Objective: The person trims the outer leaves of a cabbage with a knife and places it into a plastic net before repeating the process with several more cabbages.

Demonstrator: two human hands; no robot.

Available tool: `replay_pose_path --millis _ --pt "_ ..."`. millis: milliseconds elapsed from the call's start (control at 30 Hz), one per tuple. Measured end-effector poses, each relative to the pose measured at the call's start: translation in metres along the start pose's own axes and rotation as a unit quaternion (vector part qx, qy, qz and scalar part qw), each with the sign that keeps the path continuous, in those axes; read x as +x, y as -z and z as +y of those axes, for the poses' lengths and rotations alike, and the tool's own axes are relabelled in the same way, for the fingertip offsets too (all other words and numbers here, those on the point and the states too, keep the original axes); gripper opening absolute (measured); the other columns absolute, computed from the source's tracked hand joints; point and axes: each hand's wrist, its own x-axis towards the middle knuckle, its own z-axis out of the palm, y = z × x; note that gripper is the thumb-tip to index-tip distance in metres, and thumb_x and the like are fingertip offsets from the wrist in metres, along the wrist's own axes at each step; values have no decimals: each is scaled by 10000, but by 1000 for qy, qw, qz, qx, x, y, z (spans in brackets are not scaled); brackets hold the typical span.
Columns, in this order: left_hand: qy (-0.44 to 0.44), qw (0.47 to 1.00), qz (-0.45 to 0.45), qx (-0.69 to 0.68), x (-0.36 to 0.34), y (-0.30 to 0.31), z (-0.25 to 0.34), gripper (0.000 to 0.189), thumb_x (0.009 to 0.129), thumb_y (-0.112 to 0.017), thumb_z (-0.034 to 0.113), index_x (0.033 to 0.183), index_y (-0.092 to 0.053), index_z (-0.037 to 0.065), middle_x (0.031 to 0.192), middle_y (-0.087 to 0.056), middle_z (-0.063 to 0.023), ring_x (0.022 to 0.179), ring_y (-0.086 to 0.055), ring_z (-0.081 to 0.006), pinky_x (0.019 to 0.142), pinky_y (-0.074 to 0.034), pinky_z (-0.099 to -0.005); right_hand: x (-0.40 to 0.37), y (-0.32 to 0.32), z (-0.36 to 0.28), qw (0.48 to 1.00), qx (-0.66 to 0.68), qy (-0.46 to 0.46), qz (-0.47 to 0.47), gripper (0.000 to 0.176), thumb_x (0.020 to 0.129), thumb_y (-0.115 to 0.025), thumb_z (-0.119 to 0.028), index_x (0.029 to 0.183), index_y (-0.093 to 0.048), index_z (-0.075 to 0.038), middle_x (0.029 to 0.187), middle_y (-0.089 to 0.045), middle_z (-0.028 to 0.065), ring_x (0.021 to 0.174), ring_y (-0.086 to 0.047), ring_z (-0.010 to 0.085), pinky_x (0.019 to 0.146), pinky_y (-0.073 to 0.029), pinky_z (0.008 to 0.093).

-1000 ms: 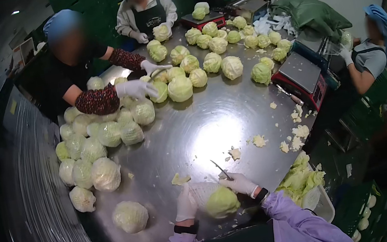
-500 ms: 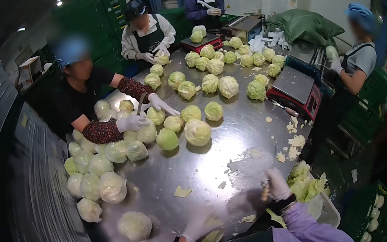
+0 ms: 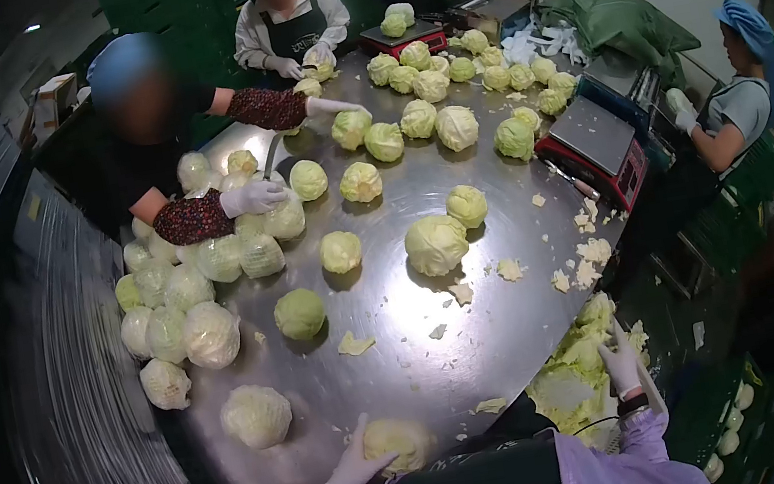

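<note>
Near the front edge of the steel table [image 3: 403, 341], my gloved left hand [image 3: 357, 468] holds a pale cabbage [image 3: 400, 440], with thumb and fingers against its left side. My gloved right hand [image 3: 621, 365] is over the right side of a white basket [image 3: 647, 385] heaped with loose cabbage leaves [image 3: 583, 358]. Its visible fingers stretch upward and apart, touching or very close to the leaves; part of the palm side is hidden. Left of my left hand sits a whole pale cabbage [image 3: 257, 417]. A loose leaf [image 3: 491, 407] lies between my hands.
Wrapped cabbages [image 3: 212, 336] pile along the left edge, beside a co-worker's hand [image 3: 254, 198]. Further cabbages [image 3: 437, 245] stand across the table. A red scale [image 3: 598, 148] and trimmings [image 3: 595, 251] are at right. Other people stand around the far side; green crates [image 3: 741, 434] stand at lower right.
My right hand has left the tabletop for the leaf basket; the wooden-handled tool it held no longer shows. Several cabbages have shifted apart. The co-worker at left now reaches further across. The view has tilted down.
</note>
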Motion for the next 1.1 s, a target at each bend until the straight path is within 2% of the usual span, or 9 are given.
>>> replay_pose_path --millis 167,300,367,467,633,700,900,967,1100 --pt "-21 986 60 -155 15 0 -78 852 823 -725 227 1456 -208 -15 1404 -391 -187 1282 -420 -264 1059 -356 -343 30 -69 -72 959 246 -39 -139 520 906 -625 -211 1355 -421 -45 911 -592 52 562 -512 74 478 -420 210" --pt "3 964 81 -252 9 2 -42 802 831 -710 261 1438 -253 4 1384 -407 -156 1266 -433 -253 1059 -361 -355 82 -115 -105 956 242 -44 -159 564 951 -557 -342 1400 -370 -55 1005 -577 43 580 -528 74 486 -423 220" --pt "-39 887 67 -454 13 4 -61 784 844 -677 331 1433 -268 16 1367 -423 -144 1251 -445 -242 1062 -360 -361 104 -129 -126 950 262 -53 -163 577 949 -557 -354 1416 -351 -85 1076 -570 62 623 -551 98 495 -440 227" --pt "-72 901 128 -409 17 21 -47 772 853 -639 394 1415 -293 -7 1367 -425 -143 1255 -434 -234 1066 -348 -362 156 -160 -136 958 286 9 -23 568 916 -599 -331 1382 -393 -79 949 -576 66 639 -576 128 489 -445 240" --pt "-89 907 314 -266 28 40 -32 805 846 -622 441 1425 -276 2 1384 -427 -146 1265 -440 -265 1066 -350 -386 215 -183 -167 962 272 29 -17 576 899 -622 -312 1376 -388 -91 945 -566 60 647 -568 117 450 -441 252" --pt "-87 902 310 -289 27 35 -9 852 851 -633 414 1466 -209 4 1401 -409 -144 1278 -423 -262 1085 -322 -385 224 -190 -192 962 262 -11 -70 555 911 -622 -297 1375 -393 -98 1093 -578 80 667 -567 126 507 -459 252" --pt "-58 928 329 -164 32 35 -40 661 964 -509 276 1481 -189 18 1492 -278 -147 1345 -323 -248 1104 -303 -352 258 -254 -211 958 273 59 -68 610 848 -692 -255 1372 -417 -106 972 -609 58 612 -546 86 503 -445 214" --pt "-44 927 328 -176 36 36 -25 658 966 -505 273 1482 -187 19 1491 -279 -148 1342 -327 -248 1102 -308 -352 247 -272 -229 922 337 45 -188 630 845 -693 -216 1396 -407 -105 974 -608 60 621 -551 88 514 -456 218" --pt "8 921 324 -214 39 39 16 645 973 -489 261 1486 -179 22 1486 -282 -151 1332 -345 -249 1090 -329 -352 196 -310 -273 938 256 66 -225 657 845 -693 -186 1425 -393 -111 968 -600 63 623 -554 85 503 -467 227"
